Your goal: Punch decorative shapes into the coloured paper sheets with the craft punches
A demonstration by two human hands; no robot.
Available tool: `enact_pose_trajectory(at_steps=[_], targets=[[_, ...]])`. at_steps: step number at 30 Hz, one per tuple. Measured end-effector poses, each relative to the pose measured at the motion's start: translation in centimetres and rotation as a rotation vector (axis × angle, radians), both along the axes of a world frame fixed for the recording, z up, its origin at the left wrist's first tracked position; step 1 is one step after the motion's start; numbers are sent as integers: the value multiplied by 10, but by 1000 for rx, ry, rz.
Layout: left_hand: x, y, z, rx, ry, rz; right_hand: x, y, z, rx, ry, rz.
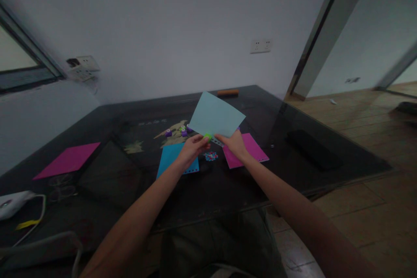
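My left hand (192, 147) grips a small green paper punch (207, 137) clamped on the lower edge of a light blue paper sheet (215, 115). My right hand (233, 144) pinches that same sheet at its lower right edge and holds it tilted above the dark table (130, 182). Under my hands lies a small pile of coloured paper dots (211, 156). A blue sheet (169, 157) with a punched edge lies beneath my left hand, and a pink punched sheet (252, 147) lies beneath my right.
Several purple punches (182, 130) sit behind the blue sheet. Another pink sheet (68, 159) lies at the table's left. A white device with a cable (14, 202) is at the near left, an orange object (227, 92) at the far edge, a dark flat object (312, 149) on the right.
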State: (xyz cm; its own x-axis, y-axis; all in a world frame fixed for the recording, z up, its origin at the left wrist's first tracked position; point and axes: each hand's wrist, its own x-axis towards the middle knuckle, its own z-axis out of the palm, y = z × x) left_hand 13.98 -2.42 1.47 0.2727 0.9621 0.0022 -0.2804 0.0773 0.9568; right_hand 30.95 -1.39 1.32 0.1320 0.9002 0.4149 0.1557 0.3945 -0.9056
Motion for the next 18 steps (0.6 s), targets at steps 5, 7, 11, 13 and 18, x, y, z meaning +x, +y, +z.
enact_pose_trajectory(at_steps=[5, 7, 11, 13, 18], targets=[[-1, -3, 4, 13, 42, 24, 2, -2, 3, -6, -17, 14], [-1, -4, 5, 12, 74, 33, 2, -3, 5, -17, -24, 15], [-1, -6, 7, 1, 81, 33, 2, -6, 9, -15, -21, 27], [0, -6, 8, -5, 62, 34, 2, -6, 10, -12, -13, 29], [0, -6, 8, -3, 37, 37, 3, -5, 9, -34, -17, 15]])
